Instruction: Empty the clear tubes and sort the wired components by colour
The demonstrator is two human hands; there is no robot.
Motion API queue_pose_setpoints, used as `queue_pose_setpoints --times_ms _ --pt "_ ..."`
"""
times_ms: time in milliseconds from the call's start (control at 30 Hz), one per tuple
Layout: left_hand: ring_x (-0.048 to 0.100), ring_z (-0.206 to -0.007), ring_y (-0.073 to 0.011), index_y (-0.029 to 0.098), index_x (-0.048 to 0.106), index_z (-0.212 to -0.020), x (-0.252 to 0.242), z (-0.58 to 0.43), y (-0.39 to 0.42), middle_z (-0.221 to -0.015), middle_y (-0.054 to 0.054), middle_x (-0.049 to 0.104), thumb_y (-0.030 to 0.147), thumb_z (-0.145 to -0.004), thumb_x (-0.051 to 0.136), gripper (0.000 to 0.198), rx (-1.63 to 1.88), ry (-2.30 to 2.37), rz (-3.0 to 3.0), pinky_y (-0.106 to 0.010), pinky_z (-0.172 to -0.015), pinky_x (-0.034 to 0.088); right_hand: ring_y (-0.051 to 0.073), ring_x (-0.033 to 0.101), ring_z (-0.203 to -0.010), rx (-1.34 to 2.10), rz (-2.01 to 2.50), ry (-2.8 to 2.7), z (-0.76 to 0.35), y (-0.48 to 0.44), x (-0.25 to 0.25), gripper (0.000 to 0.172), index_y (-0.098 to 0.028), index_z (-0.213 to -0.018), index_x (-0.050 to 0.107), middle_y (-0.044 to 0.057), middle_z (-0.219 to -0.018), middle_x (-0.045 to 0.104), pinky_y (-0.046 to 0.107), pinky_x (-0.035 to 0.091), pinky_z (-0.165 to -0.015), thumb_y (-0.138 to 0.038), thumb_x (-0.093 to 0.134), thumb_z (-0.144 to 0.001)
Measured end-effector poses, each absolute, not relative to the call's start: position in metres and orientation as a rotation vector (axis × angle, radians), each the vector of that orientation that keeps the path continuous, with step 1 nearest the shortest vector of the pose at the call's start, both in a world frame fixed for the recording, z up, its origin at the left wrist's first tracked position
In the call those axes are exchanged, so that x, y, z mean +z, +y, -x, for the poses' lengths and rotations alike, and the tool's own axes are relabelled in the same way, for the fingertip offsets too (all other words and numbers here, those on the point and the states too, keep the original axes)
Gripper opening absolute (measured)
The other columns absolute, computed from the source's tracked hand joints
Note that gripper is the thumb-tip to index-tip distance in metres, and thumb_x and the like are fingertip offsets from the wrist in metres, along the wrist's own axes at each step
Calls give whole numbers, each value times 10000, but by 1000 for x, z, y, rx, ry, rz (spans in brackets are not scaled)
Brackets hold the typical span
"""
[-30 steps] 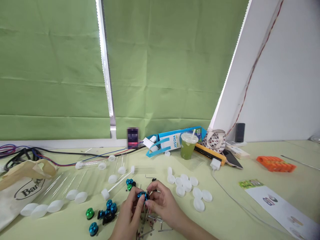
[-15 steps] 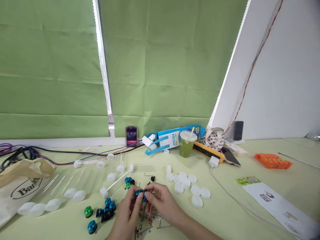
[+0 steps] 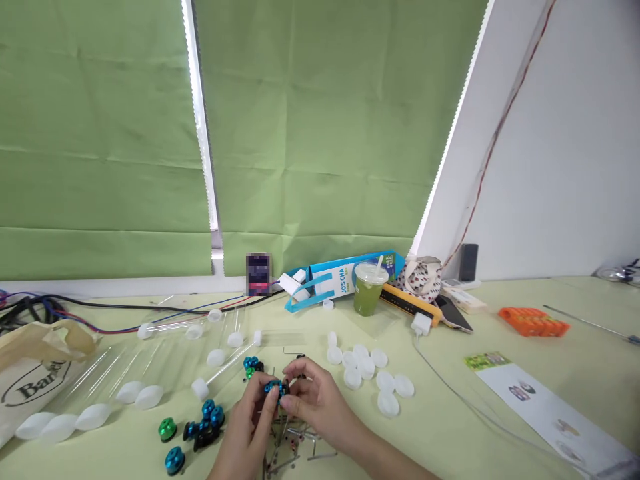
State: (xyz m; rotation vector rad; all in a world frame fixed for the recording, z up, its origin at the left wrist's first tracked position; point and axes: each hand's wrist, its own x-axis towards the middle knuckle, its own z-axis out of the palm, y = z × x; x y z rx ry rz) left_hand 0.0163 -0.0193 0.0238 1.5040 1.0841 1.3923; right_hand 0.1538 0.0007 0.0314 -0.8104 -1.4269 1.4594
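Observation:
Between the fingertips of both hands is a small blue and black metal part (image 3: pixel 273 389), shaped like a knob. My left hand (image 3: pixel 250 423) pinches its blue side with thumb and fingers. From the other side, my right hand (image 3: pixel 320 407) has thumb and forefinger at the dark side, other fingers curled. Below the hands lie loose hex keys (image 3: pixel 323 457) and small screws, partly covered by them. Left of my left hand sit several blue and black knob-like parts (image 3: pixel 207 423), a green one (image 3: pixel 167 429) and a blue one (image 3: pixel 175 460). Another small blue and green cluster (image 3: pixel 251 367) lies just beyond.
Clear tubes (image 3: pixel 135 353) with white caps spread over the left side, beside a cloth bag (image 3: pixel 35 380). Loose white caps (image 3: pixel 367 367) lie right of my hands. Farther back stand a green drink cup (image 3: pixel 369 293) and a blue-edged bag (image 3: pixel 330 280). A white cable (image 3: pixel 453 389) crosses the right.
The view has shifted slightly, so everything sits a little farther left. My right forefinger and thumb have spread apart, and a dark side of the held part now shows between them.

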Motion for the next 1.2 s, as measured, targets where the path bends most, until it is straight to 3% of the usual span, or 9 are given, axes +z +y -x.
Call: queue_pose_setpoints --times_ms 167,300,467,600,667,800,967,1100,1200 --pt "526 -606 -141 186 474 -834 24 -13 -17 -649 6 539 401 -817 421 222 1342 1057 -1556 -232 -568 425 99 545 -501 1567 849 -1403 -149 3 31 356 -151 -842 494 -21 -630 511 246 466 -507 -467 578 -701" --pt "529 -624 -140 191 478 -846 20 -11 -14 -689 4 546 431 -791 454 247 1351 1076 -1538 -236 -597 430 91 556 -627 1477 799 -1355 -149 5 29 434 -180 -902 497 1 -834 516 242 490 -581 -383 712 -584" --pt "532 -601 -147 194 482 -863 19 -10 -14 -646 7 548 455 -789 442 275 1310 1070 -1526 -241 -582 436 99 540 -482 1585 850 -1380 -147 8 25 393 -146 -827 510 -25 -617 490 243 466 -474 -507 570 -684" --pt "542 -643 -155 193 484 -861 20 -11 -12 -684 1 558 436 -779 468 257 1344 1068 -1529 -236 -593 439 88 548 -616 1498 803 -1354 -147 8 27 464 -175 -908 509 -7 -796 518 235 492 -561 -387 726 -557" --pt "531 -601 -145 193 487 -846 20 -11 -12 -650 12 546 433 -780 465 250 1360 1081 -1529 -227 -570 431 79 546 -559 1523 804 -1342 -146 9 26 424 -167 -909 507 -3 -785 518 236 492 -523 -440 661 -624" --pt "506 -535 -129 198 480 -841 21 -13 -14 -581 33 521 439 -793 444 249 1337 1083 -1506 -217 -527 408 87 516 -416 1613 838 -1391 -146 11 22 399 -138 -787 486 -40 -549 468 204 431 -389 -533 494 -731" --pt "501 -555 -119 200 472 -844 21 -12 -15 -610 30 523 405 -804 451 210 1358 1064 -1505 -209 -530 404 85 564 -532 1532 799 -1312 -145 11 20 442 -160 -896 481 -9 -795 506 241 498 -495 -437 674 -611" --pt "500 -547 -114 193 487 -843 19 -11 -14 -607 29 524 399 -800 462 212 1352 1050 -1509 -211 -537 408 95 533 -408 1637 843 -1342 -144 11 19 397 -149 -805 448 -30 -609 485 211 437 -361 -536 497 -728" --pt "495 -551 -111 192 476 -831 20 -12 -14 -616 27 510 389 -819 435 202 1358 1049 -1503 -209 -526 404 89 560 -507 1555 798 -1351 -144 10 20 416 -169 -855 451 -20 -737 500 221 481 -435 -447 658 -625"
